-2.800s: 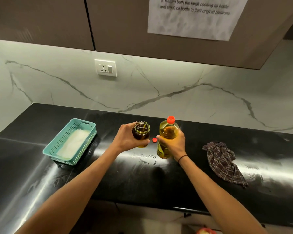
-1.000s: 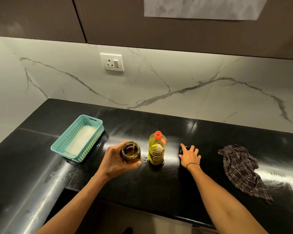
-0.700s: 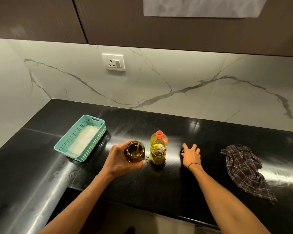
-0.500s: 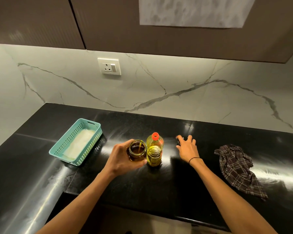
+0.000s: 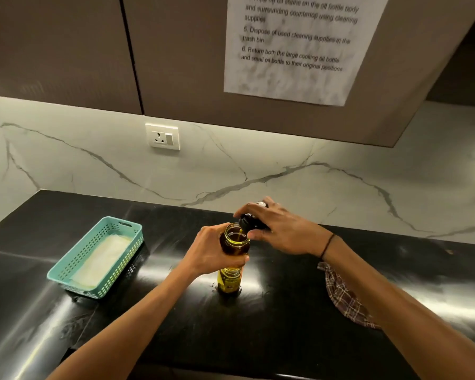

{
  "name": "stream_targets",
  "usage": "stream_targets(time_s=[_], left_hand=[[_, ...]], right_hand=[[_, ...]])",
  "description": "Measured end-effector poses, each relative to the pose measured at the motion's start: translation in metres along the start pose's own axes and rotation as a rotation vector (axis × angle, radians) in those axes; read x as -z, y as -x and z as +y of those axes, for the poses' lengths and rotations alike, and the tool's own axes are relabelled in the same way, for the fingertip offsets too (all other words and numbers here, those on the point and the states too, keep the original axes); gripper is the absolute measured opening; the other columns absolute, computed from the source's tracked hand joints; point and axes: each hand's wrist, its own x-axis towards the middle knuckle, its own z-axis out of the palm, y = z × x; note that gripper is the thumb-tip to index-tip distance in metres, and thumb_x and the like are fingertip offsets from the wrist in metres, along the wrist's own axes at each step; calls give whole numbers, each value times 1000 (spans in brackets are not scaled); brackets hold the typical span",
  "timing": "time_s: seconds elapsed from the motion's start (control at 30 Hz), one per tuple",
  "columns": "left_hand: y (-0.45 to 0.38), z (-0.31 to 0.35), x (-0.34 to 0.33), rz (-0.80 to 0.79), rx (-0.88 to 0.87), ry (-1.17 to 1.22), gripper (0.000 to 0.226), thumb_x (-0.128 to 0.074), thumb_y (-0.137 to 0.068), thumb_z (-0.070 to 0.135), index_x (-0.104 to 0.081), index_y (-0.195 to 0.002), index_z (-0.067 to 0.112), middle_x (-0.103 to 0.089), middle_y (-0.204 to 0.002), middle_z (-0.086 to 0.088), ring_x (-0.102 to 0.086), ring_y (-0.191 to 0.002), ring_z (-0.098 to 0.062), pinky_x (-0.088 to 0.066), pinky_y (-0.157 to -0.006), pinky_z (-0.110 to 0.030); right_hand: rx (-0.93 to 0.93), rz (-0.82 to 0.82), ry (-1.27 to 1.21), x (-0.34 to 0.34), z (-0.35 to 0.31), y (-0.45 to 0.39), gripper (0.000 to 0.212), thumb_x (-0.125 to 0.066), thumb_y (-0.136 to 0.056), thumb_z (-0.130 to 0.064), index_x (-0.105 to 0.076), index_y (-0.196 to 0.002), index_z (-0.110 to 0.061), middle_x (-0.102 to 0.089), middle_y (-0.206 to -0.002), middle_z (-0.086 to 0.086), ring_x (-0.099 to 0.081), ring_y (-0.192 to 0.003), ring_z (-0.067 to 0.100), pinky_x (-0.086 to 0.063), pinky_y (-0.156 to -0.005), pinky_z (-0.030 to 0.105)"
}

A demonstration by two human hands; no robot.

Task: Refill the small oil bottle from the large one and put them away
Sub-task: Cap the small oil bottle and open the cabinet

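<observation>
Head view: the left hand is clamped around the open small oil bottle, held above the counter. At its one o'clock, the right hand pinches a dark cap over the mouth. The large oil bottle stands directly behind. A crooked cap could cross-thread; oily glass may slip.

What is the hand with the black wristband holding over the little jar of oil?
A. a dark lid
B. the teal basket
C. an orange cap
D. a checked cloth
A: the right hand grips a dark lid right beside the open mouth of the small oil jar, which the left hand holds up. The checked cloth and the teal basket lie on the counter.
</observation>
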Motion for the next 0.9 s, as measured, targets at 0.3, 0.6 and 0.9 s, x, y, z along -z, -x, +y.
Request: stream_targets(time_s=[0.3, 0.6, 0.9], left_hand=[[-21, 19, -4, -7, -10, -109, 53, -86, -64, 63, -74, -99, 25, -76, -84, 12, -72, -77, -2, -63, -77, -28], [-28, 26, -8, -20, -35, -151, 60, -84, -64, 67, -72, -105, 26, -75, -85, 9, -71, -76, -4, -61, -75, -28], [-31, 34, -16, 51, -32, -150, 33, -81, -58, 56, -57, -74, 41, -66, -64, 16, -61, -59, -3, -49, -56, -20]], right_hand=[[-13, 24, 203, 1, -6, -9, 41, -57, -102, -43, -38, -137, -51, -42, -121, 3, -44, -114, 21, -52, -96, 50], [13, 10, 239, -1, 5, -6, 43, -59, -100, -43, -35, -135, -50, -42, -120, 2, -46, -108, 18, -54, -94, 45], [-75, 244, 461, -14, 1, -1, 53, -43, -95, -73, -40, -135, -37, -61, -115, 4, -65, -101, 25, -57, -85, 43]])
